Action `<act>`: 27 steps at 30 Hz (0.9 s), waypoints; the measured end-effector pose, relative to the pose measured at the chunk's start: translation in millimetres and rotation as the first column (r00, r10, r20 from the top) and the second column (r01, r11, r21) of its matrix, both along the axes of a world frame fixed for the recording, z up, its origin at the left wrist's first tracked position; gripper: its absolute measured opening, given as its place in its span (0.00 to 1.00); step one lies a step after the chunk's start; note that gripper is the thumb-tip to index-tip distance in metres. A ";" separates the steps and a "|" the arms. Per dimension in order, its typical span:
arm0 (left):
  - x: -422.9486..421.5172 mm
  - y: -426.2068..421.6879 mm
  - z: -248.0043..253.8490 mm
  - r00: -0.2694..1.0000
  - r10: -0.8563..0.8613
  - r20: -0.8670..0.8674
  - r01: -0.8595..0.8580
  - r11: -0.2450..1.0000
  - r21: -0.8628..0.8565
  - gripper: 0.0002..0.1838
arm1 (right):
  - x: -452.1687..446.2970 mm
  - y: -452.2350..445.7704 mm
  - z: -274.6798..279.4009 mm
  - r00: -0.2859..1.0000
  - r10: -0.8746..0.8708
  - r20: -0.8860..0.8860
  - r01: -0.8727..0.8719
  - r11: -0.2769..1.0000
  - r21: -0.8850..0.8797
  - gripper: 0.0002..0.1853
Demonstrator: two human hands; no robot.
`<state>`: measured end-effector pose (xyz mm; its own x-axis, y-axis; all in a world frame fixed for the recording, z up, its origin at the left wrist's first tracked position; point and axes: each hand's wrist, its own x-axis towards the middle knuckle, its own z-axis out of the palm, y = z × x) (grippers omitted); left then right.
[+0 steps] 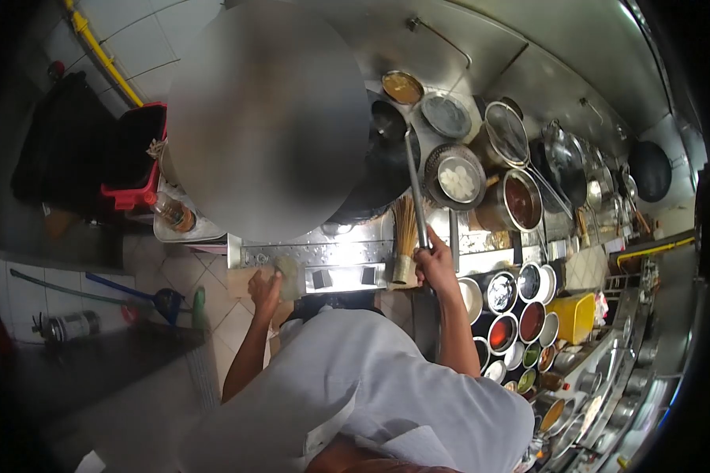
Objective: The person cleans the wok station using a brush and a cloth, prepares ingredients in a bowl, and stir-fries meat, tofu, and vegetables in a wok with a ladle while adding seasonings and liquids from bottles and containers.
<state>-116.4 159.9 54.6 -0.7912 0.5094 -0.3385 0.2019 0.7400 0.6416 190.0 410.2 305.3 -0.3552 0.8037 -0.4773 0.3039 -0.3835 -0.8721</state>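
Observation:
My right hand is wrapped round the long handle of a metal ladle, whose upper end reaches over a dark wok. Near the front edge of the steel stove, my left hand is closed on a pale, crumpled cloth. Just left of the ladle handle stands a bamboo brush. A large blurred patch hides much of the wok and whatever lies behind it.
Right of the ladle are a strainer bowl with white pieces and a pot of red sauce. Several seasoning containers and a yellow bin stand at the right. A bottle lies in a tray at the left.

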 end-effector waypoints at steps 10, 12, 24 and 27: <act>-5.6 -78.1 14.3 0.963 0.239 -0.121 -0.188 0.925 0.332 0.27 | -3.2 275.8 30.0 0.983 -0.092 -0.160 0.149 0.906 0.396 0.04; -6.5 -76.7 12.1 0.948 0.218 -0.232 -0.140 0.940 0.310 0.24 | -21.1 285.5 41.4 0.965 -0.157 -0.209 0.217 0.925 0.312 0.08; 1.9 14.2 97.4 0.917 -0.399 -0.017 0.348 0.776 0.526 0.14 | -36.0 -32.6 -6.2 0.980 -0.014 0.199 -0.013 0.991 0.133 0.37; 19.6 37.5 102.2 0.810 -0.578 -0.101 0.534 0.656 0.534 0.13 | -13.0 -43.5 -54.4 0.946 0.055 0.320 -0.129 0.968 0.216 0.37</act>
